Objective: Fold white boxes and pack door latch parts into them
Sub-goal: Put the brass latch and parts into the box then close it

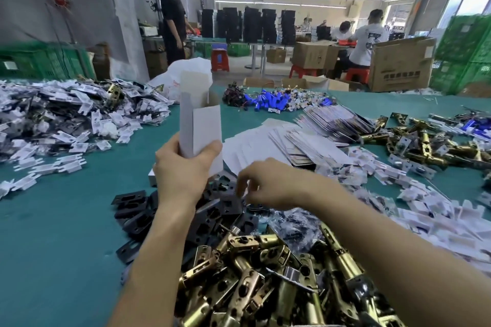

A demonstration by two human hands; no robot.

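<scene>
White box [199,119] is upright with its top open and the far flap standing up. The inside isn't visible from this angle, so I can't tell the contents. Left hand [183,167] grips its lower end, fingers wrapped round it, and holds it above the table [53,233] at centre.

Right hand [268,183] is just right of the box and lower, over the near pile of black plates [138,218]. Its fingers are curled down but blurred, so I can't tell whether it holds anything.

Brass latch bodies [252,273] are heaped nearest, under both forearms. Flat unfolded box blanks [255,146] are fanned out just beyond the right hand. Bagged small parts [66,114] are heaped far left.

Cardboard carton [401,64] sits far right, off the table, contents hidden. Green crates [39,61] are stacked far left.
</scene>
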